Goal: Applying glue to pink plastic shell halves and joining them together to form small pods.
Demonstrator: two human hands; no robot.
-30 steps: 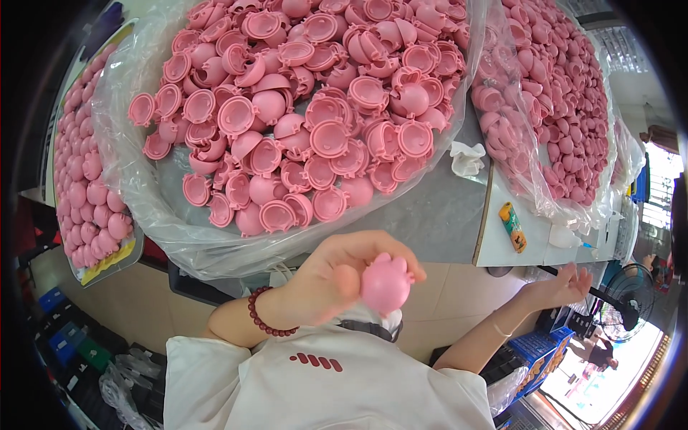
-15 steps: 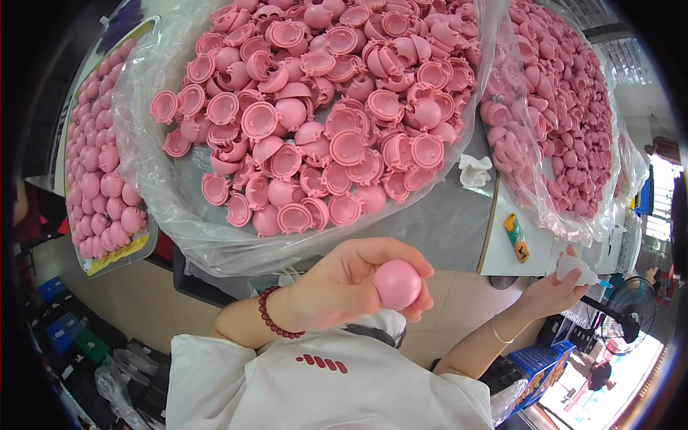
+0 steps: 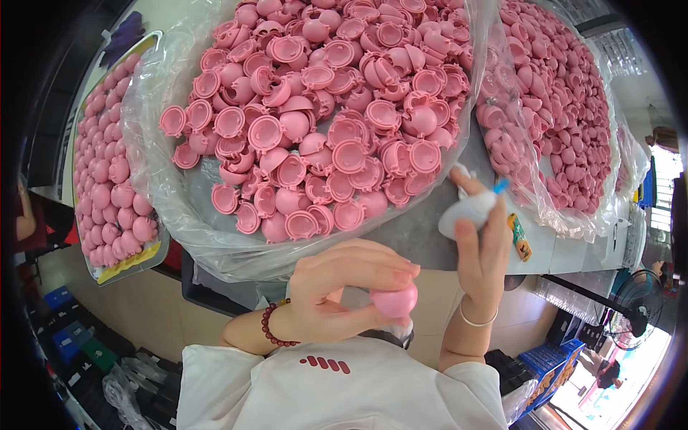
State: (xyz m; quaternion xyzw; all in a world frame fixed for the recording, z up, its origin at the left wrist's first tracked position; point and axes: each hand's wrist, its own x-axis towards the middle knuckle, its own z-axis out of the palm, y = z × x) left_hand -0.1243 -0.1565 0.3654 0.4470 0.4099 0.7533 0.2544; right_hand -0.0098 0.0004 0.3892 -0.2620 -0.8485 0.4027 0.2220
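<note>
The pink ball [image 3: 395, 301] sat in the left hand [image 3: 337, 290], close to the person's chest and just off the near edge of the desk [image 3: 423, 233]. That hand's grip was closed around the ball, fingers curled over the top and thumb beneath, so only the ball's right side showed. A dark red bead bracelet [image 3: 276, 326] circled the left wrist.

Just to the right, the right hand [image 3: 481, 247] stood upright over the desk's near edge, its grip closed on a small white bottle [image 3: 466, 211] with a blue tip [image 3: 500, 185]. A thin pale bangle [image 3: 476, 319] ringed that wrist.

Behind the hands, a clear plastic bag [image 3: 165, 208] lay open on the desk, heaped with pink half-shells [image 3: 322, 122], many with their hollow sides up. Toward the right edge of the desk a second clear bag held more pink shells [image 3: 566, 122], and a small orange and green tube [image 3: 521, 238] lay near the front edge, just beside the right hand. At the left edge, a tray [image 3: 132, 258] held whole pink balls [image 3: 107, 179] in rows.
</note>
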